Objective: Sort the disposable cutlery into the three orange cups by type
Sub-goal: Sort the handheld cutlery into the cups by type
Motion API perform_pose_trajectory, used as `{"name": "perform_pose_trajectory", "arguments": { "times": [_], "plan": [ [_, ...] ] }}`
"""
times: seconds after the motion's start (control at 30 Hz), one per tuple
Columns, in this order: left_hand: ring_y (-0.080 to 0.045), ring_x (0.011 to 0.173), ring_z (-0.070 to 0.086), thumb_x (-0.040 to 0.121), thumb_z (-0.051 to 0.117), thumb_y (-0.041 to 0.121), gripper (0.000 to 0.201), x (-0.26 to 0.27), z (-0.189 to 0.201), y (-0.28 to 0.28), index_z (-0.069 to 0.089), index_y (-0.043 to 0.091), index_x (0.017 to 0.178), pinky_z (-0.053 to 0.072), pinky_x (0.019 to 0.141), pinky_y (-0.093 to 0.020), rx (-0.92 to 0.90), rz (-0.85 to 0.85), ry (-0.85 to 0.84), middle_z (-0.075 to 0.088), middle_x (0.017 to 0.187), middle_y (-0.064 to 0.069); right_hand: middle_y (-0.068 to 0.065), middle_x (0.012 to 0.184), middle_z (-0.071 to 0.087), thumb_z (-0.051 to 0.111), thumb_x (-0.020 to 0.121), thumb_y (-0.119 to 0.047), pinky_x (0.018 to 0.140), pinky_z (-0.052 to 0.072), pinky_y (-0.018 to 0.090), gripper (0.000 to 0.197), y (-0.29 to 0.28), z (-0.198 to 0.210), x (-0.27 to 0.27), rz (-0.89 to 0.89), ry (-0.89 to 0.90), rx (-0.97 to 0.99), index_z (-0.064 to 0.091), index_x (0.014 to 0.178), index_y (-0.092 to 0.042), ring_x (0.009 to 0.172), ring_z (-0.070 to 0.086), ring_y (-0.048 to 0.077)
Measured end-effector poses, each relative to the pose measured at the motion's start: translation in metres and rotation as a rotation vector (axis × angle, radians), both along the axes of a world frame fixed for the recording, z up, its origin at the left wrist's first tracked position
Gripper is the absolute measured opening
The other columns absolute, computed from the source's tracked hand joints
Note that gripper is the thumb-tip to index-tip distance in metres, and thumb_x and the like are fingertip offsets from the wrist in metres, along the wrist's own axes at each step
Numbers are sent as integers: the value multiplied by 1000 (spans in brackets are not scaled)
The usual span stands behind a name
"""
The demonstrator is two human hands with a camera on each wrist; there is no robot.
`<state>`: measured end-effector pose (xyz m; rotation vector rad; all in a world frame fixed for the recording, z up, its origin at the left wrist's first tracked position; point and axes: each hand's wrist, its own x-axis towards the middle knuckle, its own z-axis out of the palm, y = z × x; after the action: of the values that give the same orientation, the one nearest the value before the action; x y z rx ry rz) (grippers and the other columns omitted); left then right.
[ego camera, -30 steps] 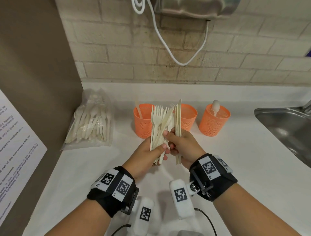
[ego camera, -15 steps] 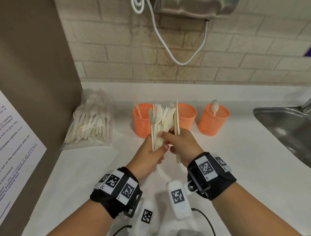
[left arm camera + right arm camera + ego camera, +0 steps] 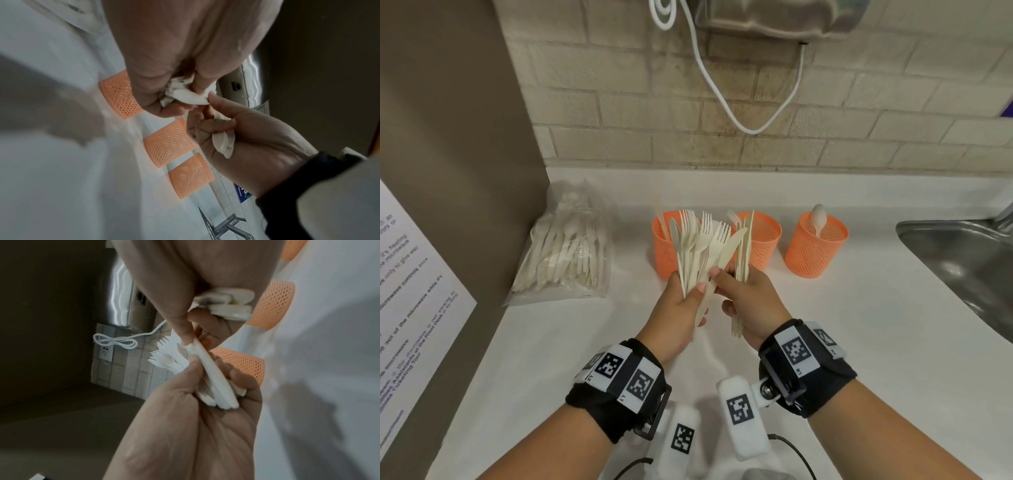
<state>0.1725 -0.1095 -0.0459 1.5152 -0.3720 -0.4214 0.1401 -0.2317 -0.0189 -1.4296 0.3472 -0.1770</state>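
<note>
My left hand (image 3: 690, 293) grips a fanned bunch of cream forks and knives (image 3: 700, 243) by the handles, in front of the left orange cup (image 3: 663, 255). My right hand (image 3: 727, 282) holds a smaller upright bundle of cutlery (image 3: 742, 253) in its curled fingers. Its thumb and forefinger pinch one knife (image 3: 727, 248) that leans out of the fan. The left cup holds a knife (image 3: 660, 219), and the right cup (image 3: 815, 251) holds a spoon (image 3: 818, 217). The middle cup (image 3: 762, 241) stands behind the bundle. In the right wrist view the pinched knife (image 3: 207, 368) crosses the left hand (image 3: 197, 418).
A clear bag of more cutlery (image 3: 565, 253) lies at the left by a brown wall with a paper notice (image 3: 410, 287). A steel sink (image 3: 962, 263) is sunk in the counter at the right. A hand dryer (image 3: 774, 15) and white cable (image 3: 726, 102) hang on the brick wall.
The fan in my left hand has spread wider, and one knife now leans to the right under my right fingers. Both hands stay in front of the cups.
</note>
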Motion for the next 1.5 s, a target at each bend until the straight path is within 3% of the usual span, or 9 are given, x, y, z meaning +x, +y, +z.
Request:
{"name": "perform_pose_trajectory", "arguments": {
  "times": [0.23,0.5,0.63,0.83,1.03,1.2,1.27,1.37,1.5],
  "plan": [
    [-9,78,55,101,40,19,26,5,1,0,45,18,127,47,70,-22,24,122,15,56,90,3,0,66,52,42,101,-20,62,39,25,12,-1,6,6,-91,42,22,47,91,-17,64,53,12],
    [-7,52,39,101,42,24,18,9,4,9,47,17,117,37,49,-17,4,171,57,50,74,2,-5,50,35,53,97,-29,50,40,22,25,-4,10,12,-80,28,94,51,79,-12,46,35,10],
    [-8,48,36,96,52,27,18,14,5,17,50,11,105,31,43,-18,-7,243,44,46,68,0,-3,66,49,47,97,-35,69,39,29,39,-11,13,26,-87,17,-213,57,65,-17,65,47,13],
    [-4,44,36,97,51,30,11,18,5,35,49,20,94,31,44,-20,-45,327,74,47,66,3,-4,51,49,47,100,-29,49,46,21,33,-14,38,54,1,-89,-304,56,72,-12,43,51,3],
    [-4,45,36,97,49,32,18,22,6,51,50,19,109,32,43,-16,-37,370,96,46,68,3,2,77,65,57,95,-19,78,56,34,11,-11,56,109,77,-118,-533,63,88,-12,76,67,19],
    [-4,47,35,99,45,31,14,23,7,55,50,26,112,32,46,-17,-66,344,152,46,71,3,7,71,57,57,93,-34,58,39,28,36,0,57,134,179,209,-1012,55,71,-5,78,53,24],
    [-3,47,35,100,43,31,14,23,7,56,51,29,111,31,48,-17,-88,329,156,47,71,4,11,92,62,63,88,-39,63,41,27,34,1,52,138,178,261,-1004,59,87,-6,85,55,24],
    [-4,48,36,101,40,30,20,23,6,56,51,25,117,31,49,-18,-101,308,156,49,72,3,14,134,40,72,80,-43,86,42,30,74,0,43,130,48,205,-854,39,136,-7,113,51,28],
    [-5,50,38,102,39,28,19,23,5,51,51,23,116,33,49,-18,-85,290,141,51,74,3,1,93,51,68,85,-30,71,38,26,36,5,30,100,-127,-68,-648,50,110,-12,78,50,13]
  ]
}}
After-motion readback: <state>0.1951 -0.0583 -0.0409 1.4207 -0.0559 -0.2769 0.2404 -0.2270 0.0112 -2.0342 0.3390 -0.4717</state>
